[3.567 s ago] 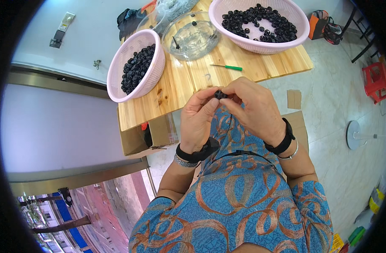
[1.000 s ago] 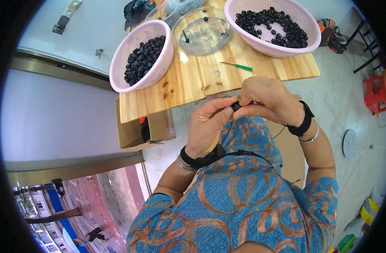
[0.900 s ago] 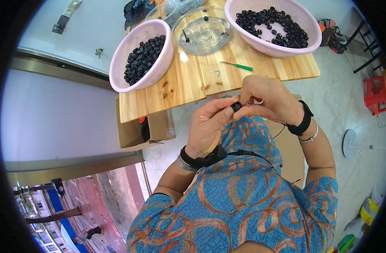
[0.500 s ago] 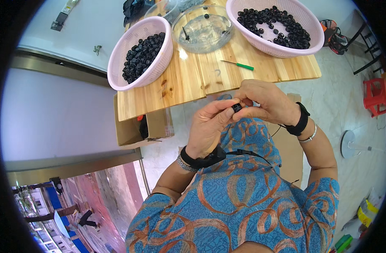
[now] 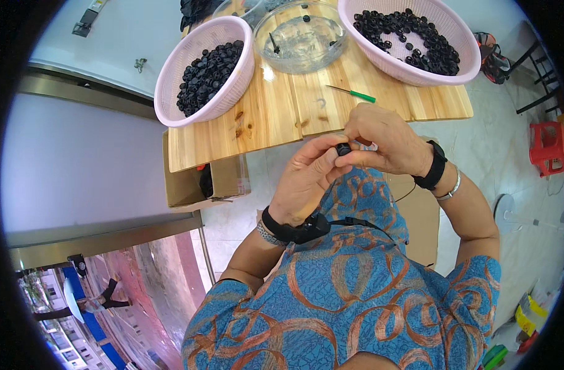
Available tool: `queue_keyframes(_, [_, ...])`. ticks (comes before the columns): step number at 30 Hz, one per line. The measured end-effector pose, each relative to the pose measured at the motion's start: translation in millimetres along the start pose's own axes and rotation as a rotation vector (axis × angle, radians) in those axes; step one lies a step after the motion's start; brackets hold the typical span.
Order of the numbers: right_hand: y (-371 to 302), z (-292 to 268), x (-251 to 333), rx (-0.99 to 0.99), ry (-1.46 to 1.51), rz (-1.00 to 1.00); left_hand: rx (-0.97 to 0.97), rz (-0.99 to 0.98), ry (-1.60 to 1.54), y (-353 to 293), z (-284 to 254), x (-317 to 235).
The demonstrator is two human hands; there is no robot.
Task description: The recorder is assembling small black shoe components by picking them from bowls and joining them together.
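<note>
Between both hands, over my lap just off the table's front edge, is a small round black plastic part point(image 5: 343, 149). My left hand point(image 5: 309, 172) pinches it between thumb and fingertips. On its other side, my right hand point(image 5: 380, 140) grips it with thumb and bent fingers, which partly cover it. A pink basket point(image 5: 248, 68) on the left of the table holds a heap of small black parts point(image 5: 209, 77). In a second pink basket point(image 5: 470, 65) at the right lie many black ring-like parts point(image 5: 439, 46).
The wooden table point(image 5: 263, 126) also bears a green-handled screwdriver point(image 5: 359, 95) and a clear round tray point(image 5: 300, 65) with a few black pieces. Below its left edge stands a cardboard box point(image 5: 232, 179). A red stool point(image 5: 547, 148) is at the far right.
Both hands have shifted slightly up in the picture with the black part still between them. The part has turned a little, and the whole view has tilted slightly.
</note>
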State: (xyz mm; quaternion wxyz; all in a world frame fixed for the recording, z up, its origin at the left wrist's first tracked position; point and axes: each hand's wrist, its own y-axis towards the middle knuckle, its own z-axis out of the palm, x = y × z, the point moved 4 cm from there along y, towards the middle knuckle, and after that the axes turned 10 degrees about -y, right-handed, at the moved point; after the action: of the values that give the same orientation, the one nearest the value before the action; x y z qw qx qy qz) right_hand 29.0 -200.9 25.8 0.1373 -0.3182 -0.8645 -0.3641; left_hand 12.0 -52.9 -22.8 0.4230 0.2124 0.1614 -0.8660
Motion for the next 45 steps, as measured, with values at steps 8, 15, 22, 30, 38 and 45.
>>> queue_keyframes(8, [14.5,-2.4,8.6,-0.123,-0.109,-0.073,0.011,0.229,0.278,-1.6,19.3,-20.1])
queue_keyframes(15, [25.4,-5.0,23.5,-0.06,-0.283,-0.109,0.027,0.183,0.166,-1.2,17.3,-23.8])
queue_keyframes(22, [31.2,-4.2,23.2,-0.184,-0.276,-0.017,0.053,0.184,-0.024,8.6,10.2,-29.5])
queue_keyframes(30, [33.9,3.7,25.7,-0.282,-0.222,0.022,0.005,0.338,0.072,4.8,11.7,-39.5])
queue_keyframes(38, [34.1,10.2,29.2,-0.324,-0.196,0.063,0.054,0.407,0.131,3.1,15.5,-40.8])
queue_keyframes(45, [35.5,12.4,16.9,-0.304,0.143,0.121,0.01,0.269,-0.047,6.1,12.8,-41.9])
